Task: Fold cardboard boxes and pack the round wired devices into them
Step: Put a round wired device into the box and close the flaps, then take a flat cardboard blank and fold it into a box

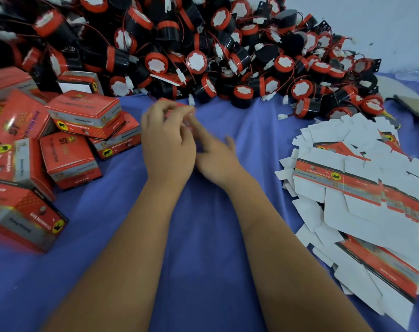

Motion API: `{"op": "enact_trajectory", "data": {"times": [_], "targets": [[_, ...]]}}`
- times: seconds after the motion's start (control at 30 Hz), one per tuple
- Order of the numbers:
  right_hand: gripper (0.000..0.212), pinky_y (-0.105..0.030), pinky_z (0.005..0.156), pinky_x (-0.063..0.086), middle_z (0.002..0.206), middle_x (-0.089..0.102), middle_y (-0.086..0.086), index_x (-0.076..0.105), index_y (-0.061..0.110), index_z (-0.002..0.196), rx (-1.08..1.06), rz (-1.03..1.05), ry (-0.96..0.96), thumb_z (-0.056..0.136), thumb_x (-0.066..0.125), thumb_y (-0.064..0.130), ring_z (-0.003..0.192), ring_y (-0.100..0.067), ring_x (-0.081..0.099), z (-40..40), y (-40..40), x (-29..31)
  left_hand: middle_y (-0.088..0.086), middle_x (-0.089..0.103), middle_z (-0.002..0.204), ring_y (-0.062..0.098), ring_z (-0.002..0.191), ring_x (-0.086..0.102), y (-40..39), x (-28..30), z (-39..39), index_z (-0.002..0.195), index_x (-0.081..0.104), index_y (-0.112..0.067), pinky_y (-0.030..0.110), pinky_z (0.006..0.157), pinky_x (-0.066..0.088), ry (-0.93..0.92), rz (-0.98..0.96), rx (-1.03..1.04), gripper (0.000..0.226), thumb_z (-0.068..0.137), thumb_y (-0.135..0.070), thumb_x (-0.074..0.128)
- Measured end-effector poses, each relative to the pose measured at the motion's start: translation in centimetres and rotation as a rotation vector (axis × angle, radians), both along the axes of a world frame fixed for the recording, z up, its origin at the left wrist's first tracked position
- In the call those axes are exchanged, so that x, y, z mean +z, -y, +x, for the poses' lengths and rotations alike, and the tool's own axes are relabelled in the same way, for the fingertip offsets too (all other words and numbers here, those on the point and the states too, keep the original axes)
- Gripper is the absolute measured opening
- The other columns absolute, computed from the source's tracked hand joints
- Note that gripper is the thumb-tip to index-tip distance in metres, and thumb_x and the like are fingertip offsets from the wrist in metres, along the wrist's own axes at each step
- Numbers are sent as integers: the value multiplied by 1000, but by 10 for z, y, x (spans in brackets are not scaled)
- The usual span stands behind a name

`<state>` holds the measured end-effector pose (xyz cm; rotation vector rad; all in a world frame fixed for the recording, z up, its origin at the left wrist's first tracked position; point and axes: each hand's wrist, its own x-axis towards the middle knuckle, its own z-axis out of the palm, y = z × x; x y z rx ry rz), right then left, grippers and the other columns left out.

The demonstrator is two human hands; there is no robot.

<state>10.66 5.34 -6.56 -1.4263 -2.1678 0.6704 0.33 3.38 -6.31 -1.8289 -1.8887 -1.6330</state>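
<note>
the left hand point(166, 137) sits at centre frame with its fingers curled round a small red thing, likely a box point(179, 109) being folded; blur hides its shape. the right hand point(215, 154) lies just beside it, fingers reaching toward the same thing, and whether it grips or only touches cannot be told.

the devices point(196, 61) lie heaped across the top of the frame, black bodies with red caps and thin red wires ending in white plugs. they look rigid and light; the wires tangle, so a device is probably best taken by its body, not the lead. the flat blanks point(357, 188) are spread at right, thin card that should crease easily and tear at the tabs if forced; taking one by a long edge seems safest. finished boxes point(83, 116) are piled at left.

between the piles the blue cloth point(203, 236) gives open room at lower centre. the heap's near edge lies close beyond the hands, and loose plugs spill onto the cloth there.
</note>
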Motion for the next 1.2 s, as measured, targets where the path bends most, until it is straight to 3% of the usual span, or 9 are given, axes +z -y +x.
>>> {"op": "enact_trajectory", "data": {"times": [0.13, 0.23, 0.4, 0.57, 0.73, 0.9, 1.03, 1.1, 1.2], "targets": [[51, -46, 111, 30, 96, 66, 15, 49, 24, 137, 107, 41, -160, 86, 44, 23, 99, -11, 60, -12, 3, -3, -4, 56, 114, 0, 103, 53, 1, -1, -1, 108, 66, -19, 12, 90, 41, 268, 3, -184, 29, 96, -5, 44], [35, -45, 96, 45, 101, 73, 2, 67, 18, 119, -24, 116, -221, 89, 50, 10, 97, -18, 65, -2, 3, -2, -3, 62, 118, 0, 103, 56, -2, -3, -1, 107, 62, -26, 20, 92, 46, 396, -164, -288, 26, 100, -9, 44], [28, -65, 112, -1, 134, 54, 9, 67, 29, 110, -580, 245, 59, 91, 47, 23, 141, -17, 28, 21, 3, 11, -6, 60, 122, 5, 104, 51, -6, -14, -2, 115, 65, -24, 7, 81, 36, 93, -434, -374, 25, 102, -15, 47], [32, -73, 106, -7, 162, 11, -10, 57, 26, 121, -861, 243, 195, 89, 50, 29, 150, -30, -8, 63, 19, 17, 2, 68, 113, 24, 110, 58, -6, -13, -1, 103, 75, -16, 37, 97, 46, -136, -444, -373, 29, 96, -3, 50], [37, -71, 111, -6, 155, 22, -9, 51, 23, 127, -851, -45, 24, 91, 45, 29, 145, -29, 18, 75, 24, 21, 2, 65, 116, 25, 110, 56, -7, -2, 12, 99, 76, -23, 40, 94, 48, -150, -559, -289, 32, 95, -6, 49], [35, -32, 88, 44, 133, 46, -2, 58, 16, 124, -477, 180, -505, 90, 53, 11, 87, 0, 53, 41, 29, 29, -8, 69, 107, 23, 109, 58, -7, 6, 32, 100, 69, -35, 46, 103, 41, 88, -676, -244, 24, 98, -31, 45], [33, -48, 111, 26, 138, 47, -3, 61, 22, 121, -717, 355, -174, 89, 54, 21, 125, -23, 45, 45, 9, 26, -5, 66, 117, 25, 116, 55, -7, 1, 39, 106, 69, -34, 38, 99, 39, 6, -653, -133, 24, 95, -29, 48], [37, -57, 116, 6, 154, 28, -9, 54, 23, 127, -848, 222, -25, 91, 49, 28, 143, -29, 21, 55, 1, 24, -4, 61, 126, 27, 123, 49, -14, 2, 39, 116, 65, -34, 38, 101, 32, -4, -695, -112, 28, 95, -33, 48], [39, -65, 113, 2, 149, 36, -13, 48, 19, 130, -799, 41, 111, 93, 42, 31, 138, -35, 30, 59, -1, 16, -2, 55, 137, 31, 132, 40, -22, 1, 40, 140, 47, -27, 44, 107, 24, 14, -754, -104, 46, 96, -41, 46]]}}
